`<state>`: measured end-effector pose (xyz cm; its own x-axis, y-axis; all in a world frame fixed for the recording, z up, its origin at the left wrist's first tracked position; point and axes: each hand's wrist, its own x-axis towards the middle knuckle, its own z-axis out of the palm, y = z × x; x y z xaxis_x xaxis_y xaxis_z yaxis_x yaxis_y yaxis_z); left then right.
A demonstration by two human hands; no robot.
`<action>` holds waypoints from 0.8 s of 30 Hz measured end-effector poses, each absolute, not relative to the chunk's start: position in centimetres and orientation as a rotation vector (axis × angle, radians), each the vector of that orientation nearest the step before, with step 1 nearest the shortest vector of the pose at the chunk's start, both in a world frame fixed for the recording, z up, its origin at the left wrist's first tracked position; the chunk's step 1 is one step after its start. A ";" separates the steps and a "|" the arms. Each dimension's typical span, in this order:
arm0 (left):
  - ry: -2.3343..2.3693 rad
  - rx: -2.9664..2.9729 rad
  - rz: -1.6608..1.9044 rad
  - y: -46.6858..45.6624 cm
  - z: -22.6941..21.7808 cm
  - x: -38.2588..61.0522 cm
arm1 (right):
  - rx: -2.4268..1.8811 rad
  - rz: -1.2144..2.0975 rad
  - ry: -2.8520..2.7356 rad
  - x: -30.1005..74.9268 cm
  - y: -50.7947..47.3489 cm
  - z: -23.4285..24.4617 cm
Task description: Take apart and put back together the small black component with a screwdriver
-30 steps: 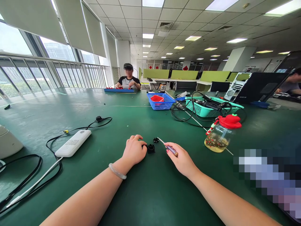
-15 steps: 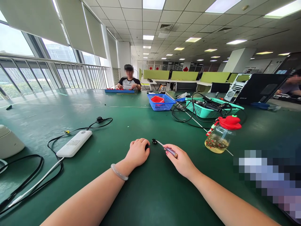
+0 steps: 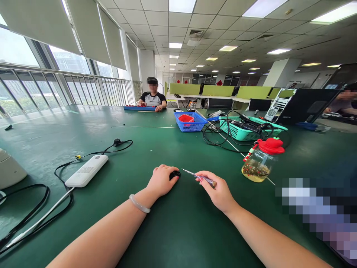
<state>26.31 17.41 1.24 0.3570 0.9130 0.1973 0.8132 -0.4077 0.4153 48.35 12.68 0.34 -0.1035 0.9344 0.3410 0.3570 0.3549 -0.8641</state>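
Observation:
My left hand (image 3: 164,180), a pale bangle on its wrist, rests on the green table with its fingers closed around a small black part (image 3: 175,174). Most of that part is hidden by the fingers, so its kind cannot be made out. In my right hand (image 3: 219,188) is a slim screwdriver (image 3: 205,179) with a see-through purplish handle, gripped between thumb and fingers. Its bare metal tip points left, a short gap away from the black part.
To the right stands a red-lidded bottle (image 3: 259,163). Beyond are a blue basket (image 3: 191,125) and a green basket (image 3: 242,132) of cables. A white power bank (image 3: 87,171) with cords lies left. A person (image 3: 153,97) sits at the far end behind a blue tray (image 3: 139,108).
The screwdriver tip has come away from the black piece it was touching, and my right hand has shifted slightly right. The black piece now sits against my left fingers.

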 end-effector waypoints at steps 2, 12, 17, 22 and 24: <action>1.557 2.363 0.586 17.4 1.4 26.3 | -1.153 0.736 -1.617 48.5 12.7 0.3; 1.582 2.426 0.530 17.6 1.0 26.2 | -1.161 0.708 -1.635 48.5 12.8 0.3; 1.653 2.415 0.528 17.4 1.1 26.2 | -1.160 0.702 -1.597 48.8 13.0 0.1; 1.875 2.306 0.515 16.8 1.2 26.3 | -1.177 0.652 -1.574 48.8 13.5 -0.3; 1.927 2.304 0.476 16.2 1.3 26.3 | -1.183 0.630 -1.569 48.8 13.7 -0.4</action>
<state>26.27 16.22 1.34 0.1500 0.9735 0.1729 0.9421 -0.1938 0.2737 48.78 13.71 -0.44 0.0109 0.9110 0.4122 0.3732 0.3787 -0.8470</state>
